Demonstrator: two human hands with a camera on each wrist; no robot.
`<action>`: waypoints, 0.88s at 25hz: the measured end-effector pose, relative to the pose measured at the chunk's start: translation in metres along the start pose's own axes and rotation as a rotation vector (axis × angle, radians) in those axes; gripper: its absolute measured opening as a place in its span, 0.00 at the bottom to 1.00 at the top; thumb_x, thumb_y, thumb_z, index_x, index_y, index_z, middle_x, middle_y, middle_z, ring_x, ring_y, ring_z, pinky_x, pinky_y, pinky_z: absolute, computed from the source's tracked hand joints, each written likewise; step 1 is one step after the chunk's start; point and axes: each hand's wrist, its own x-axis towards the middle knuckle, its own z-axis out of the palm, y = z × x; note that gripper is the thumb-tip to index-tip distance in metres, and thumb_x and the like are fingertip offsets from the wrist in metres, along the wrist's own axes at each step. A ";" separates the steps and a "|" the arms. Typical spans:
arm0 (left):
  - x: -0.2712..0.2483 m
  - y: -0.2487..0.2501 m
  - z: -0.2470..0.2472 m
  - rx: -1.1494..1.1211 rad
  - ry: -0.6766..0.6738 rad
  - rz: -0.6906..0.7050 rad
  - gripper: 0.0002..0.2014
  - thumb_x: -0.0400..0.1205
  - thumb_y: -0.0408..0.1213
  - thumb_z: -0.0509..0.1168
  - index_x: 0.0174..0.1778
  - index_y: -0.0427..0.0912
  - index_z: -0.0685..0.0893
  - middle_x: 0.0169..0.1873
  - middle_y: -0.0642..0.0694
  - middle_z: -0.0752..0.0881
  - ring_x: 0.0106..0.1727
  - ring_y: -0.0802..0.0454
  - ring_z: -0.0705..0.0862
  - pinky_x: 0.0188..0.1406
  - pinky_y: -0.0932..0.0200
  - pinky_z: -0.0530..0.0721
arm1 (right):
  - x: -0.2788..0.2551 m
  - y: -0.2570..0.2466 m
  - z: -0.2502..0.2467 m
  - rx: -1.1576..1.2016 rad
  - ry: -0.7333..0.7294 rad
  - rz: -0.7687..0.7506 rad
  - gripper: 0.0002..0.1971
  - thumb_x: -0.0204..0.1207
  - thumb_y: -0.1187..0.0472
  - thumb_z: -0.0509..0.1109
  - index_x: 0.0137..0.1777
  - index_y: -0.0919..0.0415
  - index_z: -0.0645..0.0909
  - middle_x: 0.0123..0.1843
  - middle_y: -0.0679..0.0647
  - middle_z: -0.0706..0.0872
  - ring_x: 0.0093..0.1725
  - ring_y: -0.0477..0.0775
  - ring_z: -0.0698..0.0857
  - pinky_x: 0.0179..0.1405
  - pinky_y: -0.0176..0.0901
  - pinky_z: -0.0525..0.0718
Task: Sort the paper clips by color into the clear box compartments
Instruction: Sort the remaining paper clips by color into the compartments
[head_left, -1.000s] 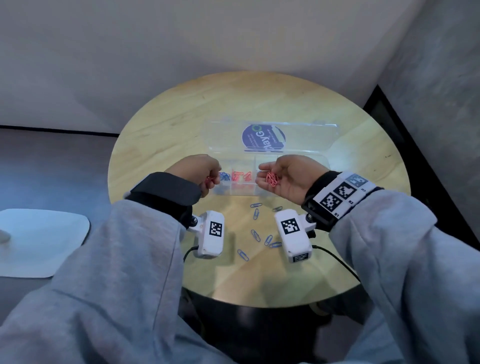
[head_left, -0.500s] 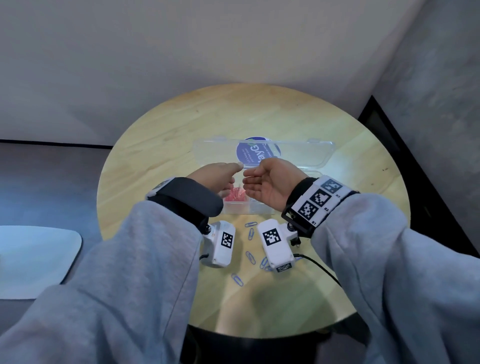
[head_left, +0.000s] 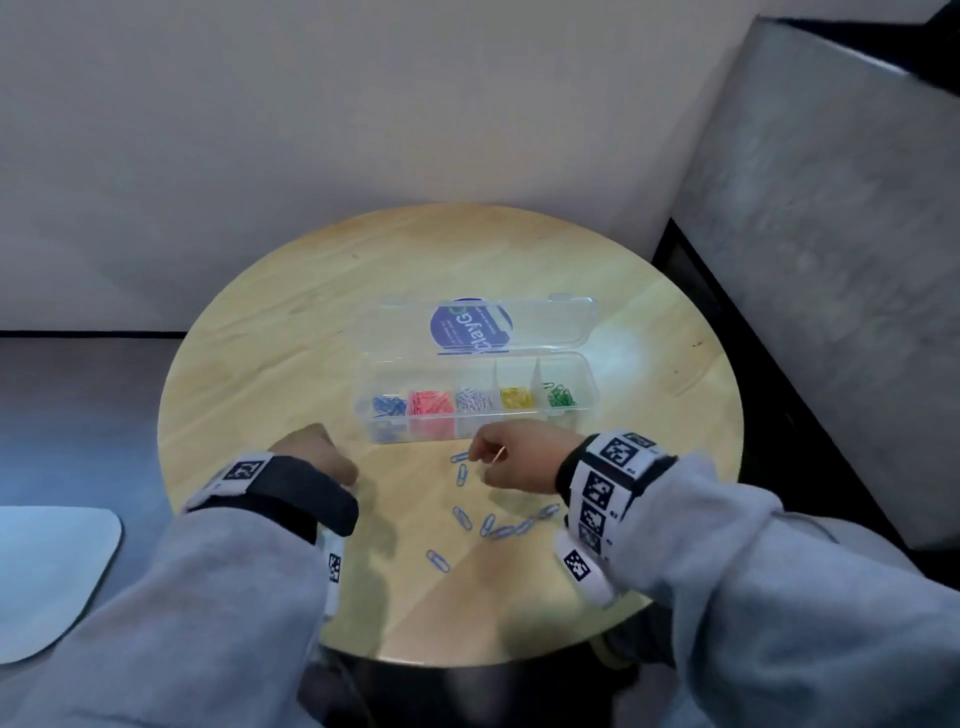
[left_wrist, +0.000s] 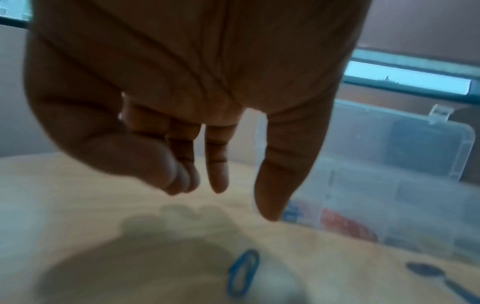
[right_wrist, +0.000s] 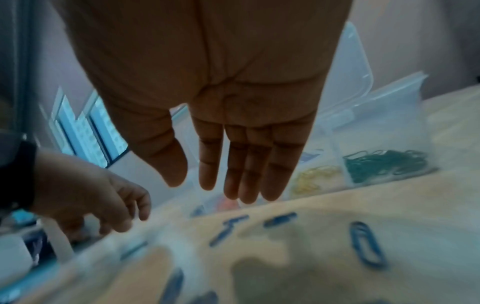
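Observation:
The clear box (head_left: 584, 382) stands open on the round table, its lid tipped back. From left to right its compartments hold blue (head_left: 388, 406), pink (head_left: 430, 402), white (head_left: 472, 400), yellow (head_left: 517, 397) and green clips (head_left: 561, 397). Several loose blue clips (head_left: 461, 474) lie on the wood in front of the box. My right hand (head_left: 483, 457) hovers over them with straight fingers (right_wrist: 233, 164) and an empty palm. My left hand (head_left: 317, 452) hangs left of the clips, its fingers (left_wrist: 182, 181) loosely curled and holding nothing. One blue clip (left_wrist: 244, 271) lies below it.
The wooden table (head_left: 311, 312) is small and round, with its front edge close under my wrists. A grey wall block (head_left: 831, 260) rises at the right. A pale flat seat or pad (head_left: 47, 571) sits low on the left.
Both hands have drawn back from above the box to the table in front of it. The pink clips that lay in my right palm are no longer there.

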 end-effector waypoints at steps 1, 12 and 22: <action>0.003 -0.003 0.008 0.068 -0.018 -0.018 0.16 0.60 0.47 0.72 0.36 0.43 0.78 0.32 0.46 0.83 0.34 0.47 0.83 0.33 0.61 0.76 | -0.001 0.004 0.005 -0.087 -0.028 0.015 0.17 0.74 0.60 0.67 0.63 0.53 0.80 0.58 0.50 0.82 0.54 0.50 0.80 0.56 0.40 0.78; 0.020 -0.004 0.036 0.166 -0.056 -0.007 0.16 0.66 0.55 0.65 0.28 0.44 0.77 0.26 0.49 0.76 0.34 0.49 0.78 0.41 0.60 0.76 | -0.014 0.051 0.002 -0.095 0.127 0.376 0.13 0.74 0.55 0.68 0.58 0.57 0.78 0.59 0.54 0.83 0.50 0.54 0.79 0.48 0.40 0.76; -0.001 0.008 0.027 0.112 -0.006 0.048 0.08 0.54 0.41 0.70 0.25 0.43 0.81 0.26 0.47 0.85 0.33 0.47 0.86 0.35 0.61 0.83 | -0.001 0.053 0.018 -0.052 0.081 0.362 0.11 0.69 0.61 0.70 0.51 0.54 0.76 0.51 0.52 0.80 0.47 0.53 0.79 0.37 0.39 0.73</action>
